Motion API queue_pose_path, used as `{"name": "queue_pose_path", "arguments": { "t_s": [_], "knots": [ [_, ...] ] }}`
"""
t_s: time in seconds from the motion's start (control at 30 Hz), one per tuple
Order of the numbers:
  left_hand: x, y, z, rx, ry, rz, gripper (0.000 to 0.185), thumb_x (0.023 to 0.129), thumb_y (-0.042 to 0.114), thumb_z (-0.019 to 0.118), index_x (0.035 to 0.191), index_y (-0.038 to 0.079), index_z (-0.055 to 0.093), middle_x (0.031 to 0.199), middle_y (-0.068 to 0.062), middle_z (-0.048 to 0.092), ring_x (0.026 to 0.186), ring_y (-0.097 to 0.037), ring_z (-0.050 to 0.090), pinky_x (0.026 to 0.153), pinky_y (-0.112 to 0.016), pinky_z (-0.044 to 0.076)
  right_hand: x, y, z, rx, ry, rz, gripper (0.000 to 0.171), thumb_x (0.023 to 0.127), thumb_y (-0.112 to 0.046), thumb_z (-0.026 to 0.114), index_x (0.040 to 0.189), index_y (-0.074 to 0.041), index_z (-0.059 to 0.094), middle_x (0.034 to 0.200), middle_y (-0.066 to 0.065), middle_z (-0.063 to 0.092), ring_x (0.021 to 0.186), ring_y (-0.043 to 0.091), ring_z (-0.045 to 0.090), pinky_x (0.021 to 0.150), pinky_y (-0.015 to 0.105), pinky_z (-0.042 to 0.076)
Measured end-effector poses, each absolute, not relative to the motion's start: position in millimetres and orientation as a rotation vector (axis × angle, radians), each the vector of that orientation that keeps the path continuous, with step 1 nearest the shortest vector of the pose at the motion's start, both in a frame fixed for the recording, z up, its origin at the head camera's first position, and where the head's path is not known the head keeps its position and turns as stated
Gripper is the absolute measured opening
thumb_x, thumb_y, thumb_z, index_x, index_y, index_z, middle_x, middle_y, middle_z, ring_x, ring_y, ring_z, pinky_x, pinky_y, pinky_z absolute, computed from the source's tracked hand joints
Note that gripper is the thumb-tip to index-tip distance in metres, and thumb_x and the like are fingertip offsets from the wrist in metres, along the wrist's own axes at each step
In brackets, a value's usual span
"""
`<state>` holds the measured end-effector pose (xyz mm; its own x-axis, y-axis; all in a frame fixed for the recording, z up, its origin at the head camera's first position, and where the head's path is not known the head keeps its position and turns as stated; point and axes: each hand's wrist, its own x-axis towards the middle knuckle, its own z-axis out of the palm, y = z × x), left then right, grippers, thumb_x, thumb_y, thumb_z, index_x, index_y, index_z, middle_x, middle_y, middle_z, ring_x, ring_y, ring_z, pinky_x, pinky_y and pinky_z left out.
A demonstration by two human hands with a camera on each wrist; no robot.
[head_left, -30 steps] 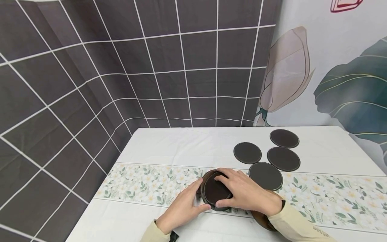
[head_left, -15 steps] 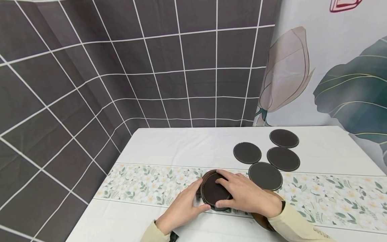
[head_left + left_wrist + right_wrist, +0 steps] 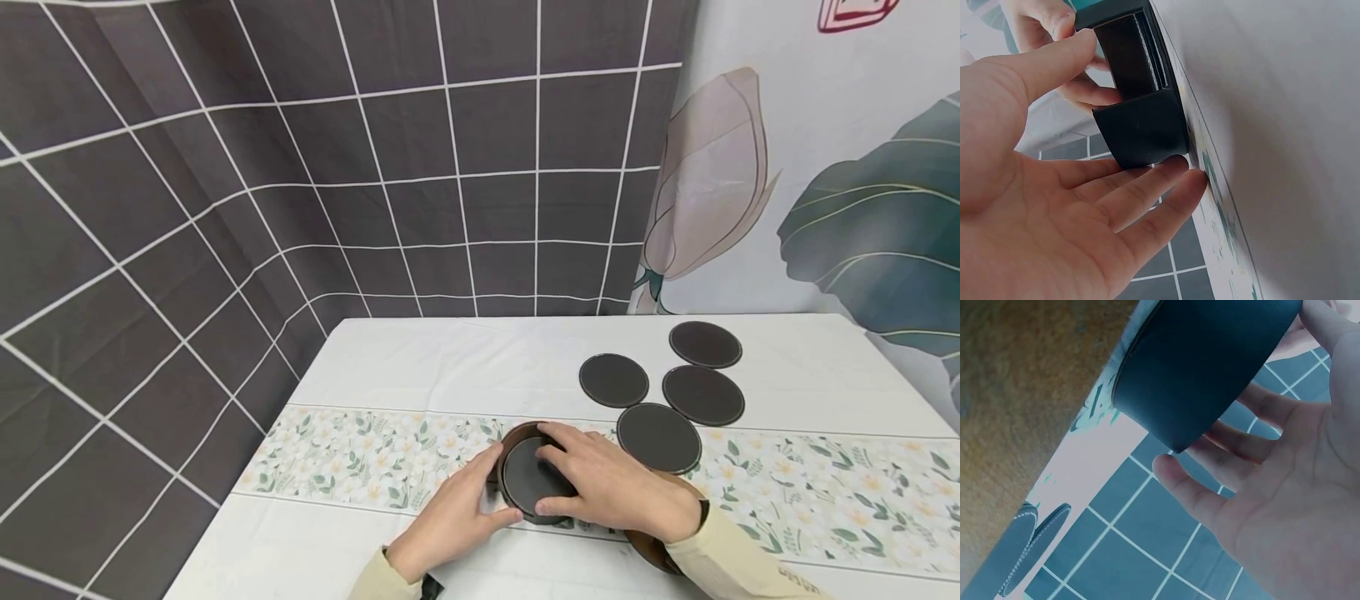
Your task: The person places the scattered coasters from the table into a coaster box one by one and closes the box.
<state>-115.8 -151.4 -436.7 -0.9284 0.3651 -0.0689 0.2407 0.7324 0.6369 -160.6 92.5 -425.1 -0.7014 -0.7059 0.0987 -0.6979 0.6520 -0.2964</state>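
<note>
Both hands meet on a round dark holder (image 3: 531,475) with smooth leathery walls, standing on the flowered strip of the tablecloth (image 3: 360,454). The left hand (image 3: 450,521) cups its near left side, thumb along the front wall, fingers nearly straight against the side. The right hand (image 3: 611,487) reaches across from the right, fingers curled over the far rim and thumb pressed to the near rim, gripping the holder. A flat dark disc with pale stitching lies in the holder's top, partly covered by the right fingers.

In the left wrist view the holder (image 3: 1138,106) shows an open slot in its wall. The right wrist view is oddly tinted, so colours there are unreliable.

Under the right wrist a brown round shape (image 3: 652,546) is mostly hidden. Just beyond the right hand lie four flat round coasters (image 3: 658,436), close together, two of them touching or nearly so. Behind the table hangs a dark grid-patterned cloth (image 3: 300,167).
</note>
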Motion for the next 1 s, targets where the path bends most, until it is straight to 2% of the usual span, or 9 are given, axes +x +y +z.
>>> {"name": "queue_pose_path", "arguments": {
  "t_s": [0.17,0.43,0.67,1.0],
  "knots": [
    [-115,-152,-436,0.487,2.736,0.968,0.085,0.095,0.043,0.073,0.160,0.007,0.031,0.163,-0.012,0.037,0.147,-0.033,0.041,0.116,-0.055,0.041,-160,95,-422,-1.200,2.838,-0.475,0.063,0.094,-0.058,0.067,0.135,-0.011,0.064,0.154,0.016,0.047,0.139,0.037,0.049,0.107,0.060,0.047],
    [-115,-152,-437,0.486,2.731,0.972,0.084,0.097,0.043,0.070,0.161,0.006,0.030,0.164,-0.012,0.037,0.148,-0.034,0.040,0.117,-0.055,0.040,-162,107,-407,-1.176,2.931,-0.493,0.062,0.094,-0.053,0.070,0.138,-0.012,0.062,0.149,0.014,0.052,0.135,0.036,0.053,0.105,0.060,0.049],
    [-116,-153,-436,0.488,2.740,0.974,0.083,0.098,0.042,0.070,0.161,0.006,0.030,0.164,-0.012,0.037,0.148,-0.034,0.040,0.118,-0.055,0.039,-166,121,-390,-1.151,3.007,-0.515,0.064,0.095,-0.059,0.065,0.138,-0.011,0.062,0.150,0.013,0.052,0.136,0.035,0.051,0.105,0.060,0.048],
    [-114,-152,-436,0.472,2.734,0.984,0.082,0.097,0.042,0.070,0.161,0.007,0.031,0.163,-0.011,0.037,0.148,-0.033,0.040,0.119,-0.055,0.038,-170,140,-381,-1.077,3.091,-0.532,0.062,0.094,-0.049,0.072,0.140,-0.009,0.060,0.147,0.016,0.054,0.134,0.039,0.052,0.103,0.063,0.048]
  ]
}}
